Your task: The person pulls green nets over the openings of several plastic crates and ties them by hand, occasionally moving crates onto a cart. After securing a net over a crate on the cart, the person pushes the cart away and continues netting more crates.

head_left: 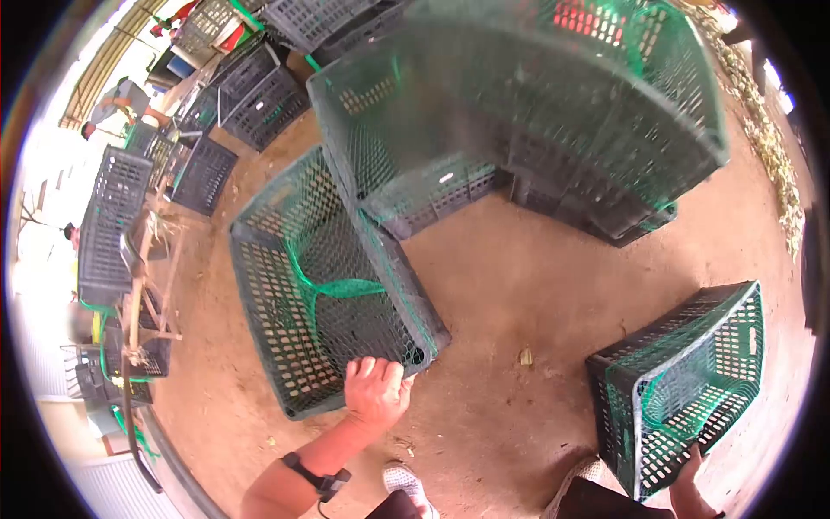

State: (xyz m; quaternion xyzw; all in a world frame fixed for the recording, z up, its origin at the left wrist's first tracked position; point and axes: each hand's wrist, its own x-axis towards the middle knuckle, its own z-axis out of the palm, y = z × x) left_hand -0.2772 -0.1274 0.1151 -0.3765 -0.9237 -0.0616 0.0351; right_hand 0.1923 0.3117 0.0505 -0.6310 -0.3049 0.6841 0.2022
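Note:
My left hand [377,396] is closed on the near rim of a dark crate [277,303] lined with green netting. This crate is empty inside and stands at centre left. My right hand [689,477] touches the lower edge of a second netted crate [618,415], which is tilted on the right near my feet. The fingers of that hand are partly hidden behind the crate's edge. Above both hands, a large netted crate [596,112] fills the upper middle, partly blurred, with other dark crates [445,195] under it.
Brown floor [501,303] lies between the crates. More dark crates [112,225] stand at the left beside a wooden frame [134,316]. A person [125,99] is at the upper left. Pale plant scraps [761,104] line the right side. My shoes [404,480] show at the bottom.

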